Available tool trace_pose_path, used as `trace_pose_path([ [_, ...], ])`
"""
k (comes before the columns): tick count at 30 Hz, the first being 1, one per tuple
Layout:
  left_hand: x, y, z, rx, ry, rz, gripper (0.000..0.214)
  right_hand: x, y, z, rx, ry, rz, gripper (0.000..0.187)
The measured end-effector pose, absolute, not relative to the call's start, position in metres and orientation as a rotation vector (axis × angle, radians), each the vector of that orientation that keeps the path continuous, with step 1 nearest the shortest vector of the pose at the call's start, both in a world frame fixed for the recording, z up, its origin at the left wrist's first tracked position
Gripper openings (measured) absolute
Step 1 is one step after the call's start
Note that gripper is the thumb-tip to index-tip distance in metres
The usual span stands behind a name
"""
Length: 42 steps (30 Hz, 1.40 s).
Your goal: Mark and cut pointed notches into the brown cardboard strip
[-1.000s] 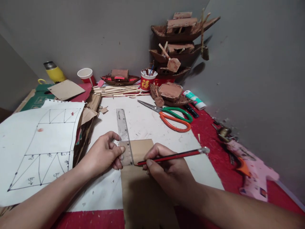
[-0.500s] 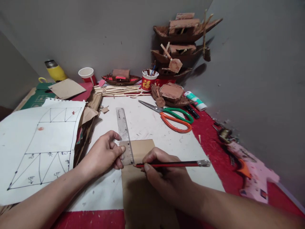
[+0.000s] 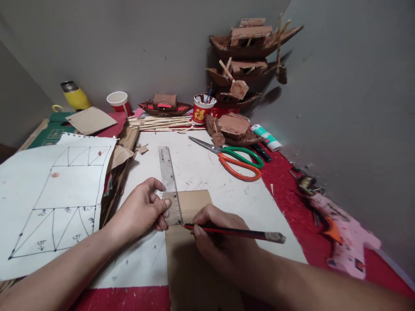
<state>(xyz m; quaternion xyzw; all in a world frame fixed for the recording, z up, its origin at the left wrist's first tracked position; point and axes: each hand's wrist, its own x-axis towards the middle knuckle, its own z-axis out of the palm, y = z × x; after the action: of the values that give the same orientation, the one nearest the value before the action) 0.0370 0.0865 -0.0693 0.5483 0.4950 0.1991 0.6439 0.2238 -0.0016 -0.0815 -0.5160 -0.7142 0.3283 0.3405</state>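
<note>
My left hand (image 3: 142, 209) is closed on a clear plastic ruler (image 3: 167, 170), thumb on top, pressing its near end onto a strip of brown cardboard (image 3: 194, 198). The ruler lies lengthwise away from me, and its far half rests on white paper. In my right hand (image 3: 223, 237) a red and black pencil (image 3: 240, 233) is gripped between thumb and fingers. Its tip touches or nearly touches the cardboard just by the ruler's near corner. The cardboard's near part is in shadow under my right hand and forearm.
Scissors (image 3: 240, 160) with green and orange handles lie beyond my hands. A sheet with line drawings (image 3: 74, 185) is at left. Behind are wooden sticks (image 3: 162, 122), a paper cup (image 3: 203, 113) and model boats (image 3: 233, 125). A pink glue gun (image 3: 346, 237) lies right.
The pencil's rear end has swung down towards me, so it slants more, and its tip has shifted slightly. My left hand and the ruler have stayed put.
</note>
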Motion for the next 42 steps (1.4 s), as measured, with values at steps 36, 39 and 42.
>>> trace_pose_path([
  [36, 0.033, 0.086, -0.075, 1.217, 1.067, 0.518, 0.028, 0.233, -0.005, -0.057, -1.439, -1.011, 1.180, 0.020],
  [39, 0.031, 0.086, -0.074, 1.211, 1.032, 0.548, 0.030, 0.243, -0.012, -0.053, -1.398, -0.898, 1.211, 0.026],
  [42, 0.032, 0.083, -0.069, 1.182, 1.020, 0.580, 0.033, 0.248, -0.018, -0.059, -1.361, -0.783, 1.230, 0.030],
])
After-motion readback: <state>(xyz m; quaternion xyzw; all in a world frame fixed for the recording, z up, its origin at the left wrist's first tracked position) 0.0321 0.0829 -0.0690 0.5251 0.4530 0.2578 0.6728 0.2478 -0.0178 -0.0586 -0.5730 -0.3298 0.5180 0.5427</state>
